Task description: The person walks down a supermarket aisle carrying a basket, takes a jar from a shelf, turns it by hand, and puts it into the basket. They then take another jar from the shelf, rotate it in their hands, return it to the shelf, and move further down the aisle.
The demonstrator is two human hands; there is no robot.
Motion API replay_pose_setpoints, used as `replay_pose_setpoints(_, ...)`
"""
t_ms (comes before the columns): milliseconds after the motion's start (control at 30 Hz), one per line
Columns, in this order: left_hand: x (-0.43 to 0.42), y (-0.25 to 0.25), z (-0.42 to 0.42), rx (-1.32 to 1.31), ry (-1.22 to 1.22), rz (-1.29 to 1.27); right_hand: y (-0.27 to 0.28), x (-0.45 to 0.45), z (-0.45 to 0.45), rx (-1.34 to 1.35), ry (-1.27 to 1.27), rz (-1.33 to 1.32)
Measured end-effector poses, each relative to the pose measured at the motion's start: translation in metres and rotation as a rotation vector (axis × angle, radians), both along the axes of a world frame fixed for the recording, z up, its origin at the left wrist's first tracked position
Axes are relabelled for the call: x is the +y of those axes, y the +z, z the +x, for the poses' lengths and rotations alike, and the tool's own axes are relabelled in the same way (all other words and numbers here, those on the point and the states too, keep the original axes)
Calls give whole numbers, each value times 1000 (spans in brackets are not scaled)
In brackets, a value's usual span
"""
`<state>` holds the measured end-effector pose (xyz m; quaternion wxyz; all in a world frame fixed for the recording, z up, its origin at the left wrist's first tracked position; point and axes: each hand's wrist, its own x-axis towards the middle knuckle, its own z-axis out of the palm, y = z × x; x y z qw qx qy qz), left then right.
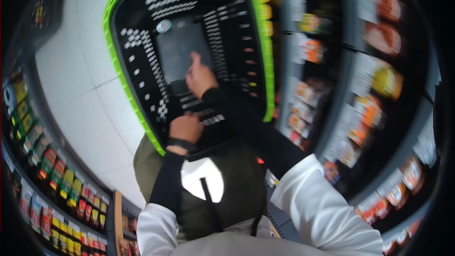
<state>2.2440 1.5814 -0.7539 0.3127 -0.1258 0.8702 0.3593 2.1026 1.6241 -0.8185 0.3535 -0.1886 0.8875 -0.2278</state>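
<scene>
A black basket with a bright green rim (113, 52) stands in front of me. On its dark inner floor, near the far left, lies a small round-topped item (164, 26). My right hand (200, 77) is over the middle of the basket, with at least one finger stretched out and nothing visible in it. Closer to my body, my left hand (186, 128) is over the near end of the basket, a dark band on its wrist. Its fingers are blurred, and whether they hold anything cannot be made out.
Shelves (350, 80) with packaged food run along the right side. At the lower left, another shelf (61, 161) holds rows of packets and bottles. Pale floor tiles (80, 66) show left of the basket. A dark container (42, 14) is at the upper left.
</scene>
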Motion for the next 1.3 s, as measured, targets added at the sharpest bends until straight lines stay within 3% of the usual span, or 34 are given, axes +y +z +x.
replay_pose_setpoints(33,-1,16,-1,-37,66,-18,28,17,5,-27,5,-2)
replay_pose_setpoints(133,24,84,-2,494,525,14,129,57,10,4,-1,14)
replay_pose_setpoints(200,49,135,10,441,690,63,158,88,22,99,-78,-5)
replay_pose_setpoints(233,62,162,13,435,786,190,190,95,24,26,-158,136)
replay_pose_setpoints(267,71,187,16,413,786,263,195,107,38,82,-246,133)
replay_pose_setpoints(333,81,211,33,486,553,259,201,129,73,174,-393,142)
replay_pose_setpoints(367,82,233,35,528,466,257,225,136,79,44,-432,153)
replay_pose_setpoints(400,82,250,41,494,415,282,234,144,99,79,-458,148)
replay_pose_setpoints(433,78,265,47,404,344,265,275,150,105,-12,-420,111)
replay_pose_setpoints(533,62,312,53,293,108,275,327,170,140,16,-262,53)
replay_pose_setpoints(600,42,303,61,411,-67,220,362,183,151,-82,-235,1)
replay_pose_setpoints(633,37,323,53,353,-129,149,359,191,160,-83,-253,0)
replay_pose_setpoints(667,26,311,54,422,-151,148,350,194,169,-63,-267,107)
replay_pose_setpoints(700,16,300,52,384,-213,75,376,198,168,-80,-300,178)
replay_pose_setpoints(767,3,315,37,261,-353,87,453,198,173,-109,-600,145)
replay_pose_setpoints(800,0,325,31,327,-468,5,421,201,187,33,-639,48)
replay_pose_setpoints(833,-3,324,25,261,-524,-126,435,206,193,118,-591,-48)
replay_pose_setpoints(867,-11,315,19,260,-574,-116,451,208,200,99,-667,-92)
replay_pose_setpoints(900,-17,309,13,211,-603,-63,408,213,207,84,-692,-40)
replay_pose_setpoints(933,-22,317,9,191,-625,-69,400,219,217,71,-752,-36)
replay_pose_setpoints(1000,-42,293,0,-242,-522,-19,399,231,251,124,-959,-93)
replay_pose_setpoints(1033,-55,298,0,-328,-459,11,409,233,272,154,-1147,-112)
replay_pose_setpoints(1067,-62,303,-2,-412,-403,45,413,241,290,189,-1162,-74)
replay_pose_setpoints(1100,-68,303,-5,-439,-396,52,379,252,313,161,-1210,-107)
replay_pose_setpoints(1133,-76,297,-5,-448,-413,36,415,251,329,143,-1298,123)
replay_pose_setpoints(1300,-86,265,-11,-454,-537,-17,392,271,427,177,-1757,89)
